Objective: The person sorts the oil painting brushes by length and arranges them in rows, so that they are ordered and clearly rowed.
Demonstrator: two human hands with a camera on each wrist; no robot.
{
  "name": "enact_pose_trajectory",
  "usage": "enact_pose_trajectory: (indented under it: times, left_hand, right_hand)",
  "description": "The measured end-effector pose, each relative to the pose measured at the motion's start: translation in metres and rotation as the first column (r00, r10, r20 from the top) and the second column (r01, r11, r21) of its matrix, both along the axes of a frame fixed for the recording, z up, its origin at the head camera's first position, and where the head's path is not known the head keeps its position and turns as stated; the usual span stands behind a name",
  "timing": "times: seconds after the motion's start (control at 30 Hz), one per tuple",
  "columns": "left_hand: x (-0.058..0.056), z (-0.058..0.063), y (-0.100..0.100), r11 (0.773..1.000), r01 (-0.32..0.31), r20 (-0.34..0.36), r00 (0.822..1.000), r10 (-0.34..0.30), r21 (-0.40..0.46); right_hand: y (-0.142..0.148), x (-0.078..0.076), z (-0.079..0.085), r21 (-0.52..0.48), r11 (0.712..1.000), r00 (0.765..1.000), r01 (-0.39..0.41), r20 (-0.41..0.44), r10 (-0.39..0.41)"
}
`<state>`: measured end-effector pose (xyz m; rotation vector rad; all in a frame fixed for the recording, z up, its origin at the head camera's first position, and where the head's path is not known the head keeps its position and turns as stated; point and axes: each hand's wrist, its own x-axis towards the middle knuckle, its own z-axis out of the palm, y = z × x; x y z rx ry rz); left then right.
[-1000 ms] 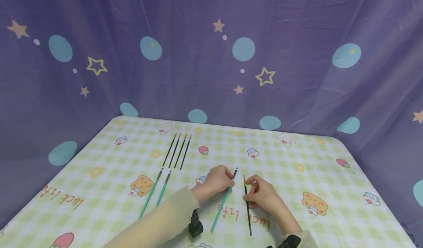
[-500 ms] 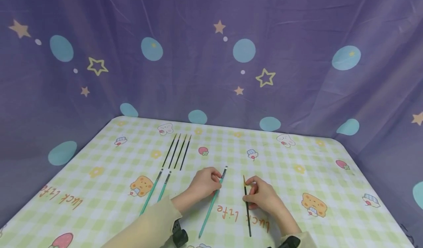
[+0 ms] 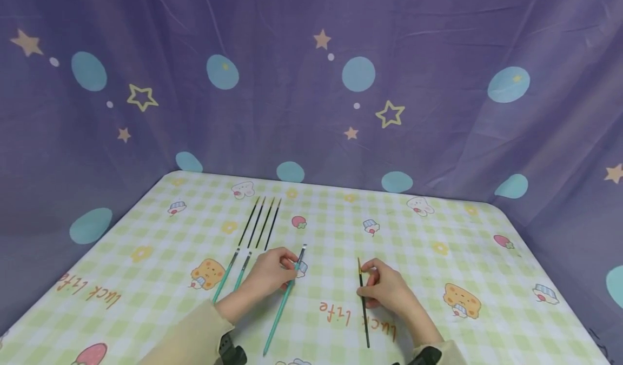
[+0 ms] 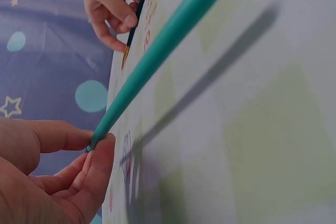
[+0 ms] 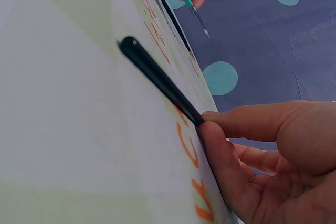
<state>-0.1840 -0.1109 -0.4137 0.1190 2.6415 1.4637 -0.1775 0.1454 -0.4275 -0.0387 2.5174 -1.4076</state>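
Note:
My left hand point(image 3: 270, 270) pinches a teal paintbrush point(image 3: 278, 322) near its metal collar, bristles pointing away from me. In the left wrist view the teal handle point(image 4: 152, 59) stands clear of the cloth, with its shadow falling apart from it. Farther right, my right hand point(image 3: 386, 285) pinches a black paintbrush point(image 3: 365, 316) between thumb and fingers, just below its golden tip. The black handle point(image 5: 157, 74) slants close over the cloth in the right wrist view. Just left of my left hand lie two more teal paintbrushes point(image 3: 226, 276), their lower ends hidden behind my forearm.
Several thin black paintbrushes point(image 3: 272, 225) lie side by side at the back left, tips away from me. A green-checked tablecloth point(image 3: 336, 273) with printed cartoons covers the table. Behind the far edge hangs a purple curtain point(image 3: 292, 121).
My left hand has carried the teal paintbrush leftward, away from the right hand and toward the two lying teal ones. The right hand with the black paintbrush has stayed almost still.

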Motion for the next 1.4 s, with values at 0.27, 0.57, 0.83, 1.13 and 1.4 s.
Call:
enact_pose_trajectory:
  times: [0.27, 0.57, 0.83, 1.13, 1.4]
  left_hand:
    - [0.007, 0.000, -0.023, 0.994, -0.092, -0.001, 0.996, 0.092, -0.064]
    - [0.020, 0.002, -0.041, 0.979, -0.149, -0.005, 0.989, 0.150, -0.136]
    - [0.027, 0.009, -0.048, 0.966, -0.170, 0.023, 0.984, 0.178, -0.194]
    - [0.029, 0.014, -0.050, 0.942, -0.159, -0.006, 0.986, 0.164, -0.297]
    - [0.025, 0.013, -0.050, 0.899, -0.129, -0.056, 0.992, 0.116, -0.418]
  right_hand:
    - [-0.001, 0.000, 0.000, 0.006, 1.000, 1.000, 0.003, 0.004, -0.003]
    - [-0.001, 0.001, 0.000, -0.008, 1.000, 1.000, -0.008, 0.000, 0.008]
    - [-0.001, 0.001, 0.002, 0.009, 1.000, 1.000, 0.005, -0.001, -0.005]
    - [-0.001, 0.002, 0.002, 0.009, 1.000, 1.000, 0.016, -0.003, -0.016]
    - [-0.003, 0.003, 0.003, 0.027, 0.999, 0.999, 0.031, -0.011, -0.031]
